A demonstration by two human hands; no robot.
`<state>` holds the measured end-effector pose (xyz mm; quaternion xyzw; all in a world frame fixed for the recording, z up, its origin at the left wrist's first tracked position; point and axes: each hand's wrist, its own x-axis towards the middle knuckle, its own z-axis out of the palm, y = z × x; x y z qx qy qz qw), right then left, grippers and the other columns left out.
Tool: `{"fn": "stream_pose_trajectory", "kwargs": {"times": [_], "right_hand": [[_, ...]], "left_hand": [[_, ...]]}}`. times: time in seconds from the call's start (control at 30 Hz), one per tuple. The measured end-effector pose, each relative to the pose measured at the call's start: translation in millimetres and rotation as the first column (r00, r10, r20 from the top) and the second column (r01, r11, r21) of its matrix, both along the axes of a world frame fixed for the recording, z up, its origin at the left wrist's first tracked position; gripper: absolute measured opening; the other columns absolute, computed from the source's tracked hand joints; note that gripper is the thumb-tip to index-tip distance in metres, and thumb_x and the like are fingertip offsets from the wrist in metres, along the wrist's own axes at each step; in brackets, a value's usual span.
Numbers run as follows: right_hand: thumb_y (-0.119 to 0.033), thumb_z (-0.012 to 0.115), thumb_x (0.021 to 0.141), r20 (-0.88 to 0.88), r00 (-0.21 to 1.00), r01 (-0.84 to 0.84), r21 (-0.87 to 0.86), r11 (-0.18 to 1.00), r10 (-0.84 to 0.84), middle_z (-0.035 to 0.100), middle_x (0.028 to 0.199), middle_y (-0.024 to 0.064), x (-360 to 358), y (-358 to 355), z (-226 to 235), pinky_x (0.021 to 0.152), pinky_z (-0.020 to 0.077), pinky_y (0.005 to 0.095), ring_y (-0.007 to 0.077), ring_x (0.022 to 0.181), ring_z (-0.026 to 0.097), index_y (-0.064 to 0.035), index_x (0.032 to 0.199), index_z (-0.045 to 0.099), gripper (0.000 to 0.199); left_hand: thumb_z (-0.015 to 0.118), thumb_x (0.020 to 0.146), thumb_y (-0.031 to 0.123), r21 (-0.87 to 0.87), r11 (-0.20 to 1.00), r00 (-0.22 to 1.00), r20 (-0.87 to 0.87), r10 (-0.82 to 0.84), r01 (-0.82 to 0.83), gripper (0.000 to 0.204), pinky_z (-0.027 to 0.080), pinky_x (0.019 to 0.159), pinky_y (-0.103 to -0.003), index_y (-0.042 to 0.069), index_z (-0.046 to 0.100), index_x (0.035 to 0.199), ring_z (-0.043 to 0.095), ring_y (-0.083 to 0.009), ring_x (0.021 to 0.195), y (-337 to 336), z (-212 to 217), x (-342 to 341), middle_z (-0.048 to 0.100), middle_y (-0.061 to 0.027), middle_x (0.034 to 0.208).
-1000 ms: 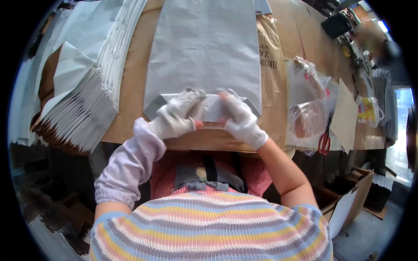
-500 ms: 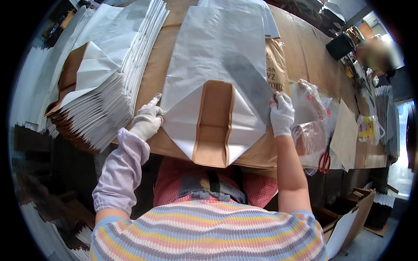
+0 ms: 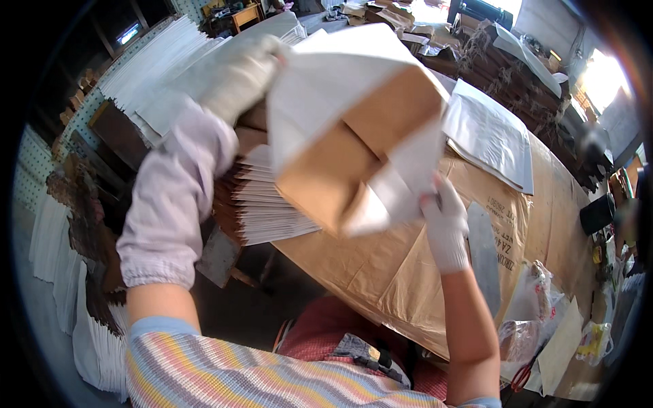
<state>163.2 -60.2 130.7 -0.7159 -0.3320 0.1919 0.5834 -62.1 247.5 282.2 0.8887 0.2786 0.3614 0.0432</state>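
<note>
A white paper bag (image 3: 326, 85) with a folded brown bottom is raised off the table, tilted and blurred by motion. My left hand (image 3: 245, 75), in a white glove, grips its far left edge. My right hand (image 3: 445, 224), gloved too, pinches the bag's near right corner between thumb and fingers. Under the bag's left side lies a thick stack of similar bags (image 3: 275, 211), partly hidden by it. A flat grey plate (image 3: 481, 248) rests on the brown-covered table (image 3: 381, 279), just right of my right hand.
Flat white bags (image 3: 486, 132) lie at the table's far right. Red-handled scissors (image 3: 522, 376), clear plastic wrapping (image 3: 520, 336) and a pale sheet (image 3: 561, 347) sit near the right edge. More bag stacks (image 3: 153, 64) stand at the far left. A black container (image 3: 598, 214) is at right.
Both hands have lifted the paper bag and carried it leftward over the stack. The grey plate is off the bag and on the table. My view has turned left.
</note>
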Motion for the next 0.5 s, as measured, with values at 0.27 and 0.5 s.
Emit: {"fn": "stream_pose_trajectory", "kwargs": {"times": [0.27,0.5], "right_hand": [[-0.032,0.056,0.099,0.375,0.881,-0.103,-0.444,0.890,0.288,0.075,0.115,0.0126,-70.4,161.8,16.8,0.094,0.0559,0.0456,0.0342,0.108,0.071,-0.0296,0.127,0.069,0.031],[-0.029,0.081,0.079,0.571,0.730,-0.079,-0.476,0.876,0.376,0.068,0.126,0.0123,-0.7,-25.3,-43.7,0.098,0.0538,0.0449,0.0358,0.117,0.064,-0.0083,0.117,0.067,0.046]], "left_hand": [[0.060,0.104,0.024,-0.333,0.842,0.901,-0.245,0.357,-0.424,0.013,0.046,0.070,-0.036,0.011,0.062,0.102,0.053,-0.0181,0.075,211.2,-120.5,-158.2,0.061,-0.0058,0.082],[0.065,0.104,0.036,-0.642,0.764,0.812,0.478,0.336,0.061,0.050,0.050,0.098,-0.034,0.001,0.059,0.139,0.063,-0.0220,0.112,92.1,-149.2,-175.5,0.068,-0.0117,0.124]]}}
